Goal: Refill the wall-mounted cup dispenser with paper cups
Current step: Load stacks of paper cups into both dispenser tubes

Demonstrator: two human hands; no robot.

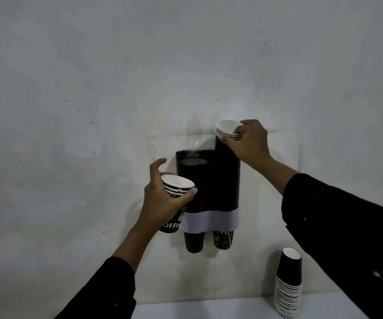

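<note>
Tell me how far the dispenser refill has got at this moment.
Midway. Done: cups already poke out below both tubes of the dispenser. In hand: the right hand seats a nested stack at the top of the right tube, while the left hand grips another small stack beside the left tube's open mouth. Left: the tall stack waiting on the counter.

Your left hand (162,199) covers most of the nested cups (177,187) it grips, so you read only part of the print below your fingers. Your right hand (248,143) hides the far rim of the cup stack (227,128) and the dispenser (208,180) tube top beneath it. Below your right sleeve (346,238), the picture's edge cuts off the spare stack (288,286).
</note>
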